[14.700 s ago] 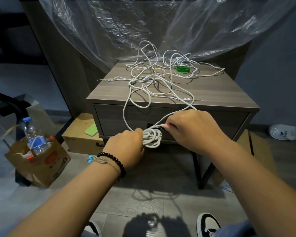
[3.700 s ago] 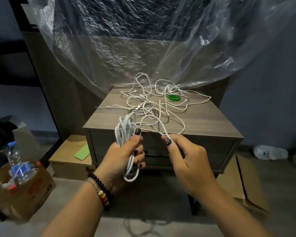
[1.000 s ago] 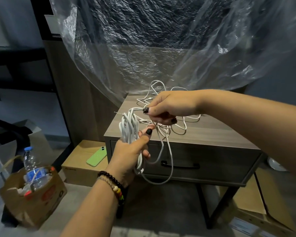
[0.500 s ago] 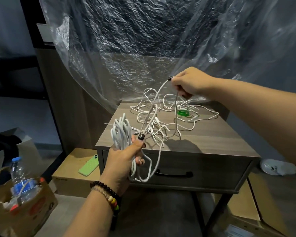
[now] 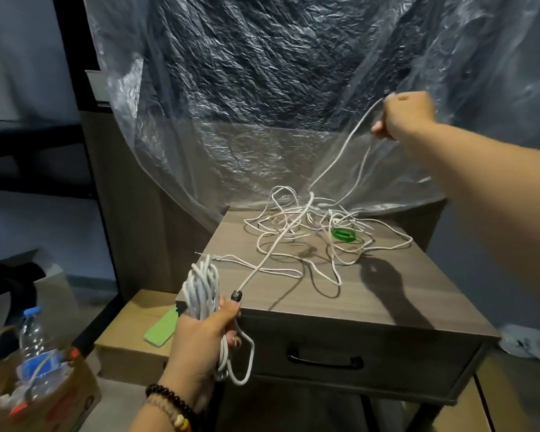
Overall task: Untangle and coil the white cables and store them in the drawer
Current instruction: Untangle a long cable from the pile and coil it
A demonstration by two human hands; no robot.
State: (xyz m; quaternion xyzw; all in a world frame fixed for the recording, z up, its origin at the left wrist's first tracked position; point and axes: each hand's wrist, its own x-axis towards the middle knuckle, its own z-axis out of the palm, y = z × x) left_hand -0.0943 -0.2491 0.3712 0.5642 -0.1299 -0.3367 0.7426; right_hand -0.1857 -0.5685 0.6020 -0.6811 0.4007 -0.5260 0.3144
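My left hand (image 5: 201, 333) grips a coiled bundle of white cable (image 5: 201, 288) at the front left corner of the grey nightstand (image 5: 384, 294). One strand runs from my thumb up through the tangle of white cables (image 5: 309, 226) on the nightstand top. My right hand (image 5: 406, 118) is raised high at the right and holds that strand, which hangs in a long loop below it. A green ring (image 5: 343, 234) lies among the tangled cables. The drawer (image 5: 402, 357) with its black handle (image 5: 325, 362) is closed.
Clear plastic sheeting (image 5: 262, 104) hangs behind the nightstand. A cardboard box (image 5: 131, 341) with a green phone (image 5: 161, 327) on it sits on the floor at the left. A paper bag (image 5: 60, 403) holding a water bottle (image 5: 35, 347) stands at the lower left.
My right hand has risen and moved far to the right, drawing the strand up out of the tangle. My left hand still holds the coil at the nightstand's front corner.
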